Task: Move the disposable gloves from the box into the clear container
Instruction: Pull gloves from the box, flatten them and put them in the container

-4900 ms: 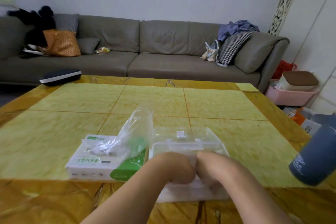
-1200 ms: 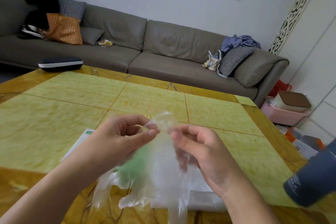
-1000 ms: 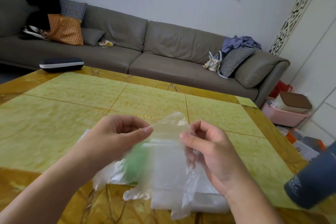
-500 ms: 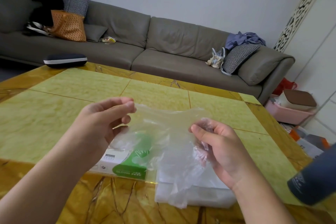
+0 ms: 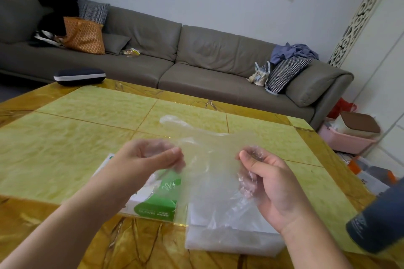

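Centrally in the head view, a clear disposable glove [image 5: 209, 159] is stretched between two hands above the table [image 5: 65, 137]. The left hand [image 5: 144, 159] pinches its left edge between thumb and curled fingers; the right hand [image 5: 269, 183] pinches the right edge, with bunched film in its palm. One glove finger sticks up toward the frame's centre, and the rest hangs down over the clear container [image 5: 231, 240].

That container sits near the table's lower edge, right of centre, with the green and white glove box [image 5: 153, 201] touching or just beside its left wall; the left wrist partly hides the box.

Open tabletop spreads across the left and far side of the frame. A dark case [image 5: 79, 76] lies at the far left edge, and a dark blue bottle [image 5: 378, 223] intrudes at lower right. A grey sofa [image 5: 196, 61] runs behind.
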`<state>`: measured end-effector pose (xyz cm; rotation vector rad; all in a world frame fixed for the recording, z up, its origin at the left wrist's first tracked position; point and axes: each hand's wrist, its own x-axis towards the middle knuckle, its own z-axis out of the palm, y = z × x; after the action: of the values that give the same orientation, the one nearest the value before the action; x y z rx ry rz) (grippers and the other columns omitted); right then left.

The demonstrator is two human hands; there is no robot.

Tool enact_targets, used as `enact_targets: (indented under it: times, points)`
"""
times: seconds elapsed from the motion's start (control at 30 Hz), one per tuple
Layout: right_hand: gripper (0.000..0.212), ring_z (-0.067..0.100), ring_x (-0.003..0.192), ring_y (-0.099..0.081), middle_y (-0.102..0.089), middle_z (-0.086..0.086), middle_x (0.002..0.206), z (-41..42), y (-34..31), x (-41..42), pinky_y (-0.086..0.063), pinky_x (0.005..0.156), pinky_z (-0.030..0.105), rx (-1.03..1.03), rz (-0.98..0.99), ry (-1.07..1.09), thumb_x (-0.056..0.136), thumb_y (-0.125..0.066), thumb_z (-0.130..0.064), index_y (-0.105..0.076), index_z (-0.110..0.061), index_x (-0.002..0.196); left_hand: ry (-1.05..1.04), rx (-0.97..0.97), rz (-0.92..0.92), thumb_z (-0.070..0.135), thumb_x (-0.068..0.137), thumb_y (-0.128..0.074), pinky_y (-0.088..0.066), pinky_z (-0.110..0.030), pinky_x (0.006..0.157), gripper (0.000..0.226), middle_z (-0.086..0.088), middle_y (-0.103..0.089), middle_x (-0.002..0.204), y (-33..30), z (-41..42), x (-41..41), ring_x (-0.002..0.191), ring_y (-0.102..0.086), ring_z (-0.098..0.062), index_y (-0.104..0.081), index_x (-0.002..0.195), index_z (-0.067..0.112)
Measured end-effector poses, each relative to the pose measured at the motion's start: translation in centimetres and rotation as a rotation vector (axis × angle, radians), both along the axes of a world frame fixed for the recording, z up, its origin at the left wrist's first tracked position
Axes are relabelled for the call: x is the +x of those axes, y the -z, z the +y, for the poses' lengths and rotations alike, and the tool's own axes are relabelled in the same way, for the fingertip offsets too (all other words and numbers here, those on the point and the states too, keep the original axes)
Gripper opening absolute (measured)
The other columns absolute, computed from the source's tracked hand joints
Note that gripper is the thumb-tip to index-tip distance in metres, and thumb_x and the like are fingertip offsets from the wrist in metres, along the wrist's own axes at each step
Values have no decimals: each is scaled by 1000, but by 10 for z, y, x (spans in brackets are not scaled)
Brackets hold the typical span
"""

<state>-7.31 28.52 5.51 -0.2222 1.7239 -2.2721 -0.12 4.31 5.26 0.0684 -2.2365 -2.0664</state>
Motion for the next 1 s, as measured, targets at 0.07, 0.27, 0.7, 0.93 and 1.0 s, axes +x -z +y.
enact_targets:
  times: [0.07,0.27,0.7,0.93,1.0]
  points:
    - [8,16,44,-36,-37,7,60,2,0,-1,-31,38,26,4,-8,11,83,-72,-10,-75,-13,76,-97,268,-26,24,90,-66,-59,-23,72,24,-15,-77,95,1,-3,-3,86,-75,-21,-78,88,3]
    - [12,17,46,-35,-37,8,61,2,2,-1,-34,38,27,18,-12,7,87,-71,-7,-76,-11,77,-29,232,-83,43,89,-67,-56,-35,57,39,-15,-75,99,-1,4,0,71,-67,-30,-77,106,9]
    - [17,17,41,-33,-35,1,52,30,6,-8,-34,39,25,439,95,174,99,-67,-9,-62,3,88,-584,-668,332,41,92,-69,-48,-32,69,18,11,-63,92,-3,22,4,80,-58,-9,-65,103,28]
    - [20,24,34,-49,-57,18,58,36,19,-9,-41,43,28,971,134,87,92,-62,-15,-61,-4,75,104,-989,38,26,100,-51,-55,-27,75,20,12,-67,102,15,109,-36,83,-63,-5,-70,104,31]
    - [16,22,35,-56,-64,9,54,38,21,-8,-50,44,29,1082,130,62,93,-63,-15,-69,-2,87,256,-1025,-190,33,99,-53,-56,-30,80,20,6,-70,107,28,119,-51,92,-67,-14,-70,109,27]
